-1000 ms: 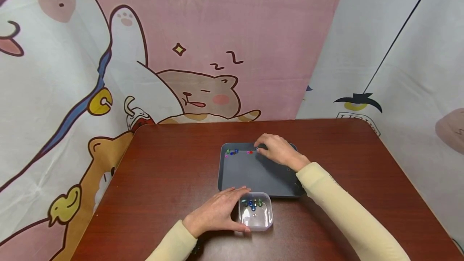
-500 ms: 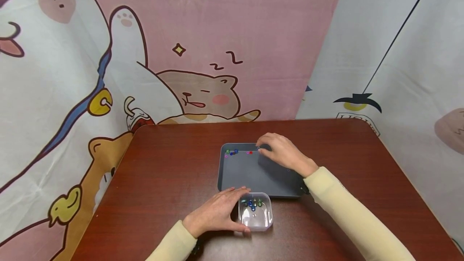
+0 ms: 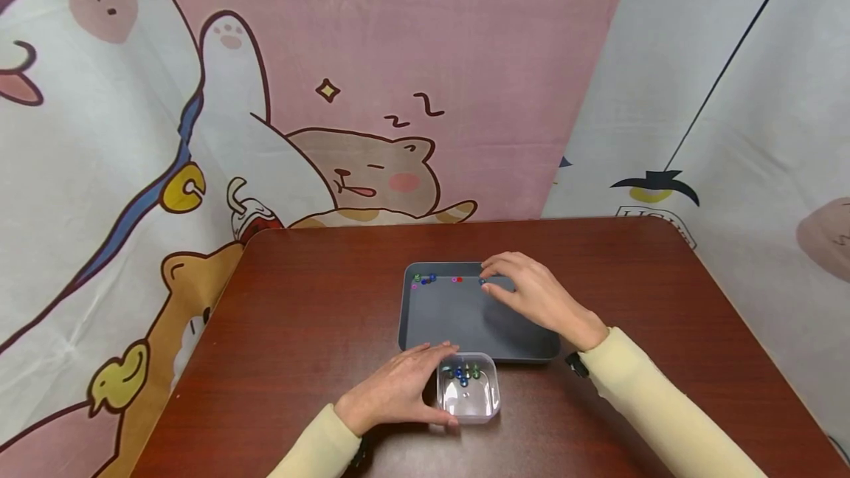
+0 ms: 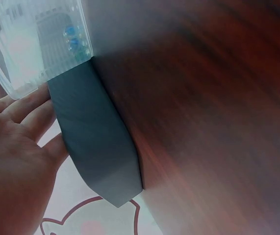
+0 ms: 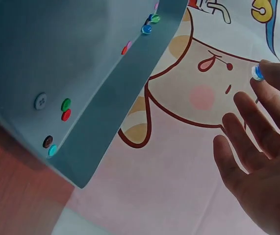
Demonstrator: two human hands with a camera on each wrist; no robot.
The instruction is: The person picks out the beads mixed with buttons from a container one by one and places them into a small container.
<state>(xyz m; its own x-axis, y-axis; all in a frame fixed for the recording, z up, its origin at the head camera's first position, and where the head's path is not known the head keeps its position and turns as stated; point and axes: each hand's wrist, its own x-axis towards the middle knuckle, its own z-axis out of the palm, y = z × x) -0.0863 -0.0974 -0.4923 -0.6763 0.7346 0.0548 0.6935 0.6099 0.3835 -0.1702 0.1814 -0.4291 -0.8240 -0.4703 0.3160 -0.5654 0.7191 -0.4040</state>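
A blue-and-white marble [image 5: 257,73] is pinched between the thumb and forefinger of my right hand [image 3: 538,297], above the back part of a grey tray [image 3: 465,323]. The other fingers of that hand spread apart in the right wrist view. My left hand [image 3: 396,387] holds a clear plastic box [image 3: 479,406] at its left side, thumb at the near corner and fingers at the far one. Several blue and green marbles [image 3: 460,373] lie inside the box, which stands just in front of the tray.
Along the tray's back edge lie a green marble [image 5: 155,18], a blue marble [image 5: 146,30] and small buttons, among them a grey button [image 5: 40,101], a red button [image 5: 66,115] and a brown button [image 5: 47,141]. A brown wooden table [image 3: 299,301] carries everything; a printed cloth [image 3: 505,94] hangs behind.
My right hand has drawn back from the tray's far edge, moving right and nearer to me with the marble between its fingertips. The left hand and the box have stayed in place.
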